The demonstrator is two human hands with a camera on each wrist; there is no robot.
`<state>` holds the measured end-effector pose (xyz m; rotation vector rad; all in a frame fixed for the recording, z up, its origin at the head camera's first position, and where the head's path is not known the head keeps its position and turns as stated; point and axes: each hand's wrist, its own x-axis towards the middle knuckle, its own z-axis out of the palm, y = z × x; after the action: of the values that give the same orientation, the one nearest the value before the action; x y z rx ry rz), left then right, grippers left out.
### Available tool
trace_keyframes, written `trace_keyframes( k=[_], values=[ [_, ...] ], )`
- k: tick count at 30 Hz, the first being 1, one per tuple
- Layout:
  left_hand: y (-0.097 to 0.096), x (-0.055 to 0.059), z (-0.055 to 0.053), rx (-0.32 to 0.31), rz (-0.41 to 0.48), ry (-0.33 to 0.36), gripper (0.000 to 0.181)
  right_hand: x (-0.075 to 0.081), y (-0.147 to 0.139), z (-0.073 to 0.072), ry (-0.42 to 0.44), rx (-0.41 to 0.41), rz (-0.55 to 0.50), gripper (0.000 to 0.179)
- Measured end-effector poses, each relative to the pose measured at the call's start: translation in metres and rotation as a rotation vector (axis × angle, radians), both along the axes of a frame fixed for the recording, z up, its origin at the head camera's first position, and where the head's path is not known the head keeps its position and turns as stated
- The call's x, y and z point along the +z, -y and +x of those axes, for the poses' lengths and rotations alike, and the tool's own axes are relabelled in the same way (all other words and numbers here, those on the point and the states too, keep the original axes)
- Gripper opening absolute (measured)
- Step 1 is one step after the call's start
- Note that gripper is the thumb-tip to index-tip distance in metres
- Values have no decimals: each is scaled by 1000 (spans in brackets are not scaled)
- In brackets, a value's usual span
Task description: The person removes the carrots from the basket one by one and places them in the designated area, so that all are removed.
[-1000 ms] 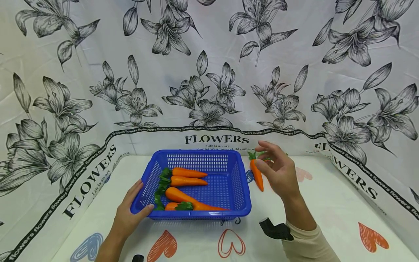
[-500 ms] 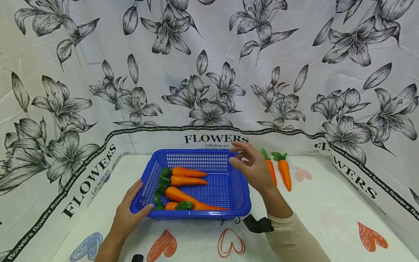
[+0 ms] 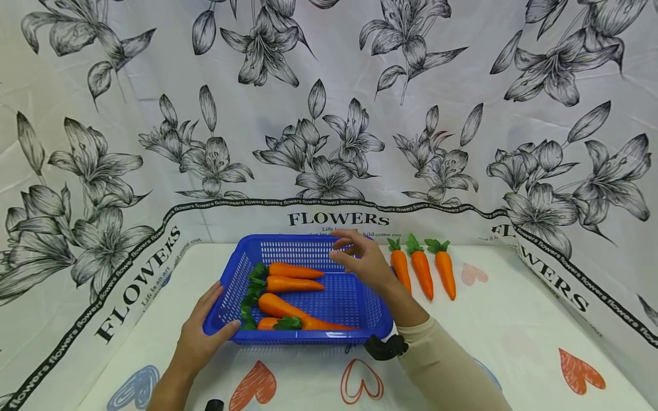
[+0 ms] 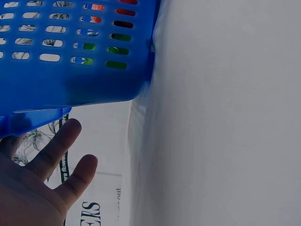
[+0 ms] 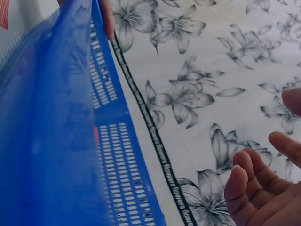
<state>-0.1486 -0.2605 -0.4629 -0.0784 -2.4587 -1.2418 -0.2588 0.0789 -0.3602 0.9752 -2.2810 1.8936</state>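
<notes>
A blue plastic basket (image 3: 319, 335) with slotted walls stands on the table, several orange carrots (image 3: 295, 283) lying inside with their green tops toward its left wall. At the basket's front left corner rests my left hand (image 3: 200, 331), thumb on the rim and straight fingers along the left side. The left wrist view shows two spread fingers (image 4: 82, 174) just below the rim. Over the right part of the basket hovers my right hand (image 3: 367, 265), fingers loosely bent, thumb apart, holding nothing. Its empty fingers (image 5: 235, 188) also show in the right wrist view, apart from the basket wall.
Three more carrots, a left one (image 3: 400, 265), a middle one (image 3: 422, 275) and a right one (image 3: 446, 275), lie side by side on the table right of the basket. A flower-printed cloth (image 3: 329, 142) rises behind. Black wrist mounts (image 3: 382, 347) sit on the forearms.
My right hand has moved left, from above the carrots on the table to over the basket, uncovering those three carrots. My left hand and the basket have stayed in place.
</notes>
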Motion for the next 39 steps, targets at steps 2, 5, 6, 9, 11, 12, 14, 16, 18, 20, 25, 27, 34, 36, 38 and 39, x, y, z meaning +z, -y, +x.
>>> trace_keyframes(
  k=[2, 5, 6, 9, 11, 12, 14, 16, 18, 20, 25, 27, 34, 36, 38, 39],
  values=[
    [0, 0, 0, 1, -3, 5, 78, -5, 3, -3, 26, 17, 2, 44],
    [0, -1, 0, 0, 1, 7, 79, -12, 6, -4, 61, 32, 18, 44],
    [0, -2, 0, -1, 4, 7, 79, -14, 7, -4, 73, 36, 29, 44],
    [1, -4, -1, -15, 21, -1, 79, -19, 12, -5, 115, 57, 66, 43],
    [2, -5, -1, -24, 29, -7, 79, -22, 15, -5, 150, 76, 90, 43],
    [2, -5, -1, -29, 34, -10, 79, -23, 16, -5, 163, 86, 102, 43],
    [2, -6, -1, -35, 37, -14, 79, -25, 18, -6, 185, 105, 128, 43],
    [2, -6, -1, -39, 36, -18, 79, -27, 19, -6, 210, 118, 153, 43],
    [2, -6, -2, -46, 40, -23, 79, -28, 20, -6, 235, 126, 180, 43],
    [2, -5, -2, -49, 39, -29, 79, -29, 21, -7, 264, 130, 205, 42],
    [3, -2, -4, -49, 32, -38, 79, -32, 27, -14, 327, 155, 290, 40],
    [4, -2, -5, -45, 27, -40, 79, -36, 29, -16, 352, 175, 334, 41],
    [5, -1, -4, -38, 27, -27, 80, -49, 36, -17, 429, 224, 519, 47],
    [5, -1, -4, -37, 25, -21, 80, -51, 37, -14, 444, 219, 553, 47],
    [5, -2, -3, -34, 20, -15, 80, -52, 38, -12, 455, 220, 579, 47],
    [5, -2, -2, -33, 19, -11, 80, -52, 38, -11, 460, 222, 591, 47]
  ],
)
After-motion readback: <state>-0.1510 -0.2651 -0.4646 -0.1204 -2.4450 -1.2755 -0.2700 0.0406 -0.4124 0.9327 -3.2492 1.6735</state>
